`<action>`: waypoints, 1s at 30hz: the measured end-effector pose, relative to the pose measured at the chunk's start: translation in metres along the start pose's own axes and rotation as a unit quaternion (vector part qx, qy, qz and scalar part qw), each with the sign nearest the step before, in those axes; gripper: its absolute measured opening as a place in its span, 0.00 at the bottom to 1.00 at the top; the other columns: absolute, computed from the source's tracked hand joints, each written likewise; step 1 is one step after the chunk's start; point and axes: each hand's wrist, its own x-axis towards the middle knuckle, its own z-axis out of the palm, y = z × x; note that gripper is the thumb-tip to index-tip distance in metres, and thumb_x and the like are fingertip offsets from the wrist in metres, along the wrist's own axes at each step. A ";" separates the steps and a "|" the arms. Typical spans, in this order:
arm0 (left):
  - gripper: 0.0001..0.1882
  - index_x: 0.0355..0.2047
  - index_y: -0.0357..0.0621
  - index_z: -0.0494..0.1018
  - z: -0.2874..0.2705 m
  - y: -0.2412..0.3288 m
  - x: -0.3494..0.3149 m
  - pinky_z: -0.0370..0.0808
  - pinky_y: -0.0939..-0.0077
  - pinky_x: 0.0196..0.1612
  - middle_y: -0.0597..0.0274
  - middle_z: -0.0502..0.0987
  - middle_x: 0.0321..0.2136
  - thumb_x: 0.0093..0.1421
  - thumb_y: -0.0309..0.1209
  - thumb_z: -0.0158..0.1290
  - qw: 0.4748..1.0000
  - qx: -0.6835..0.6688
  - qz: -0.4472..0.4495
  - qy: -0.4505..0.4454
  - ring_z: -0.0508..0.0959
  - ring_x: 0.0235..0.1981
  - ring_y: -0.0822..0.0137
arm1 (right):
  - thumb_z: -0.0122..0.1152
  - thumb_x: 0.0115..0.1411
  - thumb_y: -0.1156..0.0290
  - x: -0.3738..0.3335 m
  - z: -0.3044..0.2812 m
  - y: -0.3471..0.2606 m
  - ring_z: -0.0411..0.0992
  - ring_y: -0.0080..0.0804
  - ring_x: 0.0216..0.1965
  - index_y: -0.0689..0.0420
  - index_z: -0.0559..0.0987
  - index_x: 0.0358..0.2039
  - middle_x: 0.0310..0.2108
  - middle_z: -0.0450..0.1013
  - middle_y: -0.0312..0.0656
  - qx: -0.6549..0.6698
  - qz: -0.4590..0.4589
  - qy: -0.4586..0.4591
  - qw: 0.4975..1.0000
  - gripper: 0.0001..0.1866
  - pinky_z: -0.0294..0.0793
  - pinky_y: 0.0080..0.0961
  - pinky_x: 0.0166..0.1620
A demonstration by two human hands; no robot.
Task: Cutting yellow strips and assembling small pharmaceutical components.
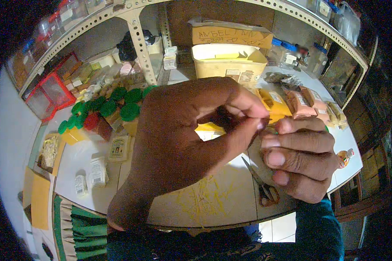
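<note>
Partly, the left hand (174, 135) blocks green lids (130, 112); scissors (260, 183) lie below, apparently closed.

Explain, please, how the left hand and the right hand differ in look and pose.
The left hand looks larger here than the right hand. The left hand brings thumb and index finger together in a ring; the right hand shows four curled fingers in a row. Both are bare and raised over the white table.

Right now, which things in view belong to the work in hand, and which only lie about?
Probably in use:
- left hand, pinching
- right hand, curled; anything held is unclear
- scissors
- yellow strips

Apparently lying about:
- green lids
- cream tub
- small bottle
</note>
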 end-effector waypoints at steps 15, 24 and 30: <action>0.11 0.30 0.37 0.71 -0.005 0.004 0.006 0.74 0.75 0.28 0.57 0.75 0.25 0.46 0.24 0.60 0.960 -0.253 -0.122 0.016 0.77 0.24 0.66 | 0.70 0.44 0.79 0.004 0.002 0.021 0.73 0.40 0.37 0.53 0.66 0.43 0.38 0.69 0.45 -0.006 0.108 0.073 0.991 0.27 0.75 0.42 0.44; 0.14 0.30 0.39 0.71 -0.003 -0.003 0.006 0.75 0.77 0.33 0.59 0.76 0.28 0.43 0.23 0.63 0.981 -0.171 -0.078 0.038 0.77 0.27 0.68 | 0.70 0.44 0.78 0.005 0.006 0.017 0.74 0.35 0.32 0.63 0.69 0.35 0.31 0.71 0.45 0.152 0.261 0.091 0.949 0.20 0.75 0.28 0.38; 0.14 0.31 0.36 0.72 -0.003 0.001 0.003 0.76 0.74 0.34 0.57 0.77 0.27 0.44 0.23 0.63 0.991 -0.093 -0.092 0.042 0.79 0.29 0.66 | 0.64 0.50 0.78 0.009 0.012 0.015 0.71 0.27 0.26 0.61 0.69 0.34 0.29 0.70 0.40 0.168 0.320 0.126 0.924 0.13 0.72 0.20 0.33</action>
